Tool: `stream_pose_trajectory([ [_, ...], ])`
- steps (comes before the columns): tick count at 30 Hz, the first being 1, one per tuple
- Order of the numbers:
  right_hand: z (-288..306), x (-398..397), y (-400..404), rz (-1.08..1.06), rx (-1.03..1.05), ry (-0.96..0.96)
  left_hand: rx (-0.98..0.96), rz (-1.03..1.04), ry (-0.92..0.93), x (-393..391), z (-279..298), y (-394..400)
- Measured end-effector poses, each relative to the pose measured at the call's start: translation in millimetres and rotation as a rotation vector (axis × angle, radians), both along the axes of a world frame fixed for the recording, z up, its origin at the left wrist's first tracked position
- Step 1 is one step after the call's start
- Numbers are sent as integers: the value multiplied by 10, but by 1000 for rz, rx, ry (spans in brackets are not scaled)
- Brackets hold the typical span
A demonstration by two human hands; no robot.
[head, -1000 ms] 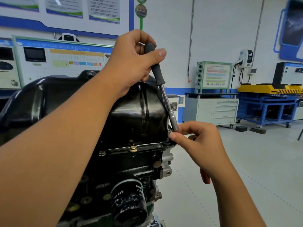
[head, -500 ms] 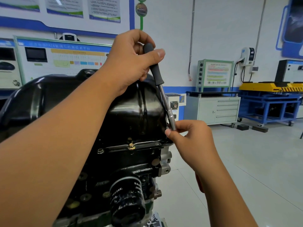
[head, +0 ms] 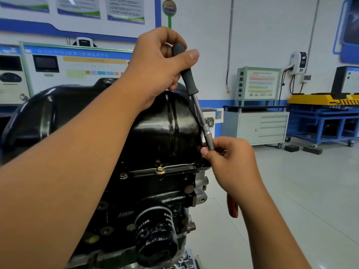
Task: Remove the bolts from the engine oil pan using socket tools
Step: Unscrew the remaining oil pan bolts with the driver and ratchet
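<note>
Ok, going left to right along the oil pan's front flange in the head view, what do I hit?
Silver bolt → gold bolt → empty bolt hole → right hand pinching the socket.

The socket driver [head: 194,94] slants down from the left hand's fingers [head: 191,55] to the right hand's fingers [head: 206,152]. The oil pan [head: 97,117] lies left of both. A bolt [head: 160,170] sits on the pan's flange, below-left of the right fingers.
</note>
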State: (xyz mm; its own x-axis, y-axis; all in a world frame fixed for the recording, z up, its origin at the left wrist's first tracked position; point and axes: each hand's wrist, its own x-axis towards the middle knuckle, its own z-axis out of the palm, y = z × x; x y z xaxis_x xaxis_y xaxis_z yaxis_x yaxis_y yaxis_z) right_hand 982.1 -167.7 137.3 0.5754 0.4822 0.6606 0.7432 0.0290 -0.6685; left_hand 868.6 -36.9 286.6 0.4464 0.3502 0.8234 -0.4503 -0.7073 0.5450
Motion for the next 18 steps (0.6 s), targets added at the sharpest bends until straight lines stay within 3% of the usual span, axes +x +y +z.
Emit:
stream_pose_trajectory([
  [9, 3, 157, -117, 115, 7, -140, 2, -17, -4, 9, -2, 24],
  [12, 7, 219, -158, 145, 66, -106, 3, -27, -11, 14, -4, 33],
  [14, -7, 229, -116, 187, 154, 71, 10, -25, -11, 16, -8, 35],
  [18, -18, 194, 14, 425, 449, 805, 13, -15, -19, 24, -8, 40],
])
